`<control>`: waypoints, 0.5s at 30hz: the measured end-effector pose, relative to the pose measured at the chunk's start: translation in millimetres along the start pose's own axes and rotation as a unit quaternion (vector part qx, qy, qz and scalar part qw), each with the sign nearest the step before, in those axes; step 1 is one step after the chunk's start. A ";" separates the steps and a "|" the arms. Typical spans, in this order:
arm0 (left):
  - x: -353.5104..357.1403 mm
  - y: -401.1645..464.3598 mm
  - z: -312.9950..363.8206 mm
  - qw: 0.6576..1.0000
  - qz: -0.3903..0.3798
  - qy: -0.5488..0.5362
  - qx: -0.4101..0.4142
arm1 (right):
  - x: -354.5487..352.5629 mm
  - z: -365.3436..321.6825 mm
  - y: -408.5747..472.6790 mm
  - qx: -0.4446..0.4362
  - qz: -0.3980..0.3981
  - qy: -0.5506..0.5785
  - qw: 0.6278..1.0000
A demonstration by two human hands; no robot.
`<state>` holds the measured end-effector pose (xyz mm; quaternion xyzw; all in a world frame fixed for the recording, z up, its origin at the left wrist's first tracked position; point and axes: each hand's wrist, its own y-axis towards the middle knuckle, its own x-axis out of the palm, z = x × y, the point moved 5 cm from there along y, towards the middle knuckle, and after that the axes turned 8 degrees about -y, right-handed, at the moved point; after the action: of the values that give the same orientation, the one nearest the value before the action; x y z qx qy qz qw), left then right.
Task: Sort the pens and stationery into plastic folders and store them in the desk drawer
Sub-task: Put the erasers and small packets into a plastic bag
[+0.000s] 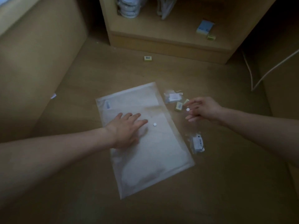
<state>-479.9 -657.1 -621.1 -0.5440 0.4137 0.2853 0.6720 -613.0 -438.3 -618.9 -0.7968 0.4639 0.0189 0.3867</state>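
A translucent white plastic folder lies flat on the wooden desk, with a white snap button on its front. My left hand presses flat on the folder's upper half, fingers straight. My right hand is just off the folder's right edge and pinches what looks like the clear flap, where a second white snap shows between thumb and fingers. Under and beside that hand lie small stationery packs: a clear bag with labels, small yellow-green boxes and another clear bag.
A lone small yellow box sits farther back on the desk. Behind it is an open shelf unit holding a blue-white box, a small yellow box and bagged items. White cables hang at right.
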 end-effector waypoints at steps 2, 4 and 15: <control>-19.1 14.7 17.9 0.999 0.021 0.010 0.037 | -3.6 2.9 2.8 0.002 -0.007 0.051 0.999; -30.7 29.4 36.8 0.996 0.043 0.020 0.077 | -2.3 9.0 1.4 0.019 -0.025 0.113 0.993; -18.2 42.9 47.4 0.959 0.135 0.010 0.247 | 10.0 47.1 -7.4 0.083 -0.098 0.272 0.954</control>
<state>-513.0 -599.5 -623.5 -0.3028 0.5474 0.2566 0.7368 -586.2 -413.7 -651.3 -0.7781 0.4713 -0.2756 0.3107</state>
